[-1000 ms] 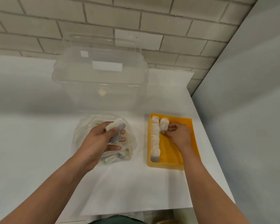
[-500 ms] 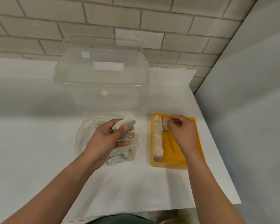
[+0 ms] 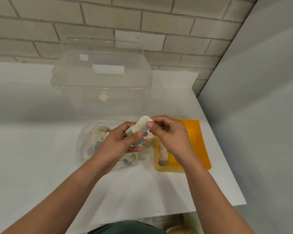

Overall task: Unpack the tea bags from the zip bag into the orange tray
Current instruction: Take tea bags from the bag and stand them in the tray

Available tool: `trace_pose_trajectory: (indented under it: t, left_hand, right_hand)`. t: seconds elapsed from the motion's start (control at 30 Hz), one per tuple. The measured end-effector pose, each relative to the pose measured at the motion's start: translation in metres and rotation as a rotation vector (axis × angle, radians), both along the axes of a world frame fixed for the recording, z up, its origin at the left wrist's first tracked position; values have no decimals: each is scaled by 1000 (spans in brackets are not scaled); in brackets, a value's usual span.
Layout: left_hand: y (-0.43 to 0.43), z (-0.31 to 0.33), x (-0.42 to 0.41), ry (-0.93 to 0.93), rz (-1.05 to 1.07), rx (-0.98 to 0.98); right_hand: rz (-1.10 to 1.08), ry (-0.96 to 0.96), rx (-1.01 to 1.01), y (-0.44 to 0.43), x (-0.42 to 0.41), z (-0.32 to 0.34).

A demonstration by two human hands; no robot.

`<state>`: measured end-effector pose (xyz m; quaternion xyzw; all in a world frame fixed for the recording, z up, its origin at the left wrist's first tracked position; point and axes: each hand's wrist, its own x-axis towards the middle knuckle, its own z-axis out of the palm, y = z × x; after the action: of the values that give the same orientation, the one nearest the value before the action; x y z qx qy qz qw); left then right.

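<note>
— Where were the tea bags [image 3: 137, 130]?
— In the left hand [image 3: 118, 144], fingers curled round them. The right hand [image 3: 169, 134] pinched the top one's corner.
— The danger?
— A weak pinch could have dropped it between the zip bag [image 3: 86, 141] and the orange tray [image 3: 196, 132].

One wide-angle camera sits on the person's head and faces forward and steeply down onto the white counter [image 3: 41, 149]. It is close: both forearms come in from the bottom edge, and the left hand [image 3: 118, 142] and right hand [image 3: 169, 132] meet on a tea bag [image 3: 139, 127] near the middle of the frame. The brick wall [image 3: 142, 22] fills the top, its courses bent by the lens. A grey wall [image 3: 260, 98] closes the right side. The counter's near edge and right corner show low down.
</note>
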<state>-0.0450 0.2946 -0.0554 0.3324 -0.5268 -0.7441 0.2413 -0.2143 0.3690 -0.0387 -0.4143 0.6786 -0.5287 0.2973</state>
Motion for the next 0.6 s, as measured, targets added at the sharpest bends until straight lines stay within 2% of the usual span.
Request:
trace_pose_trajectory:
  t: [0.13, 0.2, 0.37, 0.6]
  left_hand:
    - [2, -2, 0, -53, -17, -63]
    - [3, -1, -1, -60, -36, -80]
    - [4, 1, -5, -23, 9, -33]
    - [5, -1, -11, -29, 14, 0]
  right_hand:
    - [30, 234, 0, 4, -6, 11]
    - [42, 270, -10, 5, -5, 14]
    - [49, 13, 10, 9, -4, 8]
    - [42, 52, -2, 11, -8, -1]
